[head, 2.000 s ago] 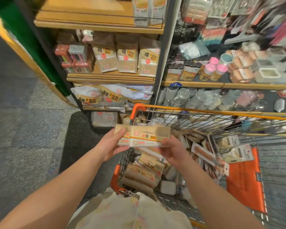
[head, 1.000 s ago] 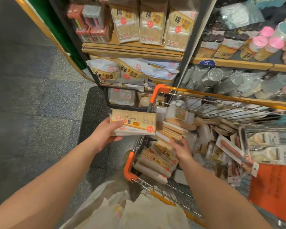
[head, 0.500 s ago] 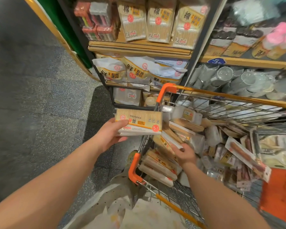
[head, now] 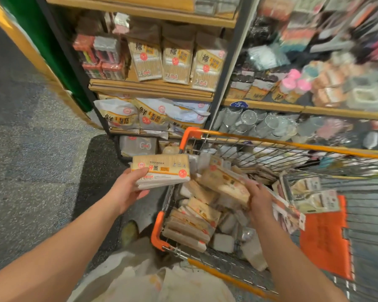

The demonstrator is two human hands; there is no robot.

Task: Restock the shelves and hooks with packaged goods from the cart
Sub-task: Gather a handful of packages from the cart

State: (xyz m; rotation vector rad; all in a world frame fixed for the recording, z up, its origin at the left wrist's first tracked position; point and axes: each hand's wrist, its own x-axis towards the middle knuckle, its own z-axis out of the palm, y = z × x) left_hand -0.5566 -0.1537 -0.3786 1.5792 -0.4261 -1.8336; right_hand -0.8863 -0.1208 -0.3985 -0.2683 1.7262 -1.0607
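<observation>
My left hand (head: 127, 188) grips a stack of flat toothpick packs (head: 162, 170) just left of the cart's near corner. My right hand (head: 258, 198) holds another toothpick pack (head: 223, 185), tilted and lifted above the heap in the wire cart (head: 271, 141). More packs of the same kind (head: 190, 225) lie stacked in the cart's left end. The wooden shelves (head: 151, 88) in front carry cotton swab bags (head: 177, 59) and white bags (head: 153, 116).
The cart has orange corners (head: 157, 227) and an orange flap (head: 325, 243) at the right. Clear cups (head: 258, 124) and small jars (head: 292, 88) fill the right-hand shelves. A black upright post (head: 223, 73) divides the shelf units. Grey floor lies to the left. A light cloth bag (head: 153, 282) hangs below me.
My right hand has taken a toothpick pack from the cart's pile and lifted it. My left hand keeps its stack nearly still. The view has tilted upward toward the shelves.
</observation>
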